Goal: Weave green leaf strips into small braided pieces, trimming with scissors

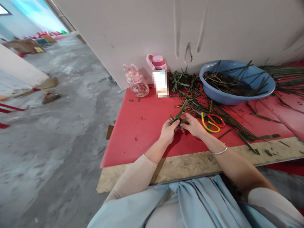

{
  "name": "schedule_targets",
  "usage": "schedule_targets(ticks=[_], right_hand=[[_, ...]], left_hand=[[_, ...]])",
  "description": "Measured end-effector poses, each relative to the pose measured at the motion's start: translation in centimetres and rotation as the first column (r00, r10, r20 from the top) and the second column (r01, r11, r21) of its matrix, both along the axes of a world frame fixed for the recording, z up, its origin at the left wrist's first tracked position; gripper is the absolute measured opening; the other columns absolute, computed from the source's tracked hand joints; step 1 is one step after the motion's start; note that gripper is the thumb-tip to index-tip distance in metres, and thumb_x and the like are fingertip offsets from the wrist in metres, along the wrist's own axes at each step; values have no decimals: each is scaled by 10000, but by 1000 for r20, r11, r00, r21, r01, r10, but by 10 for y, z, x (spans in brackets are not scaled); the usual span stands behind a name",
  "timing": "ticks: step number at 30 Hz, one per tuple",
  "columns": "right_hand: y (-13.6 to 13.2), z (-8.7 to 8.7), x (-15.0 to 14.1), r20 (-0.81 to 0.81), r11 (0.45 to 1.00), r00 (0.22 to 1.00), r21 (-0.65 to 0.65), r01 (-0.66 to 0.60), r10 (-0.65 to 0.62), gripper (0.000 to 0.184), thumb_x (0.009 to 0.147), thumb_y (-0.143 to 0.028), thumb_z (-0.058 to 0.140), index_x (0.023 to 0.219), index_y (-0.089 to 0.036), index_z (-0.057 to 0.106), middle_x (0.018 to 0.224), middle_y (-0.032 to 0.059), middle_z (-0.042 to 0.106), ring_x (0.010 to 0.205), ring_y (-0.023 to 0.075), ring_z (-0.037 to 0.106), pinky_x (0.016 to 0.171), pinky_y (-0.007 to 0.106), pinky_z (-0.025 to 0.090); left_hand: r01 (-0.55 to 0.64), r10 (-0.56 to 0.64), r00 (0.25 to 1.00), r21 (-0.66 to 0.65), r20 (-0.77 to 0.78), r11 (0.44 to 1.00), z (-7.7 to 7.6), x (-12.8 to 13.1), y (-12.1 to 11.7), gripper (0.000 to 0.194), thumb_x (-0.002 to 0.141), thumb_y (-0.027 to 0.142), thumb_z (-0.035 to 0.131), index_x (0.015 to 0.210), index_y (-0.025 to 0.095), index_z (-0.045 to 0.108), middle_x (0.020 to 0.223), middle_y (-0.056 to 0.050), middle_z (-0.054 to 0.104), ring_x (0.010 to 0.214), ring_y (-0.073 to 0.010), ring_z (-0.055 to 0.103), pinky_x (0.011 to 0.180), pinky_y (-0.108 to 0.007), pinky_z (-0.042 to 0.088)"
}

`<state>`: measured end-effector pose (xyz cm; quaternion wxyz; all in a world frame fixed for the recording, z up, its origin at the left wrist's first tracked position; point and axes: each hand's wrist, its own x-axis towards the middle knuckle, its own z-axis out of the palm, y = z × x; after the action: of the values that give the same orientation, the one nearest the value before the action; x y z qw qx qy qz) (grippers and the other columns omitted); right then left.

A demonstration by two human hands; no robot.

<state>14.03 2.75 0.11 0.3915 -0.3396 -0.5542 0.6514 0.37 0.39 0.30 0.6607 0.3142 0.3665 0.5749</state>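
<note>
Leaf pc (180,114), green & folded, w/ one broad strip sticking up twd the far right, sits btwn our two hands over the red sheet (140,129); can't tell if it touches the sheet. Our left hand (169,129) pinches its left side, thumb laid on the near face, other fingers curled behind. Our right hand (192,125) pinches its right side btwn thumb & fingertips; some fingers partly hidden, can't tell exactly how they sit. We've a silver bangle (220,150) on the right wrist.

Just right of that hand: scissors (202,118), one yellow & one red handle, blades pointing far left, next to long leaf strips (234,122) running twd near right. Far of our hands, a heap of short green cuttings (182,81) lies by the wall (142,28). Right of it, blue basin (226,99) w/ more strips inside; bare board edge (190,161) on our near side.

Far left on the sheet, approx side by side: see-thru pink bottle (136,83) w/ ear shapes on top, & a pink-capped bottle (158,60), front pixelated. Off left, grey floor (71,126) w/ broom (48,84).
</note>
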Motion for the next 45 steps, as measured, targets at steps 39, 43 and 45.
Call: schedule_targets(ticks=[39,43,45], right_hand=[[12,9,14,-16,903,905,-81,422,-425,362,590,-488,776,722,-186,624,632,-7,667,558,151,600,548,282,487],[7,6,15,-33,917,929,-179,357,-368,393,560,-487,794,723,-183,607,574,-13,630,480,139,549,464,267,441],[5,7,16,1,919,923,-88,383,-385,377,579,-474,786,747,-179,624,573,-17,624,471,129,530,465,262,432]], left_hand=[[-114,112,993,50,41,992,-2,-10,0,515,730,539,654,1109,199,573,987,-77,651,788,-141,613,657,-254,493],[-37,37,999,-16,27,999,-7,-10,2,541,731,629,590,959,141,634,826,-73,652,674,-130,600,582,-232,468],[-18,18,1000,-2,-22,1000,-7,-8,1,517,712,618,617,887,133,650,775,-57,640,652,-120,585,580,-224,463]])
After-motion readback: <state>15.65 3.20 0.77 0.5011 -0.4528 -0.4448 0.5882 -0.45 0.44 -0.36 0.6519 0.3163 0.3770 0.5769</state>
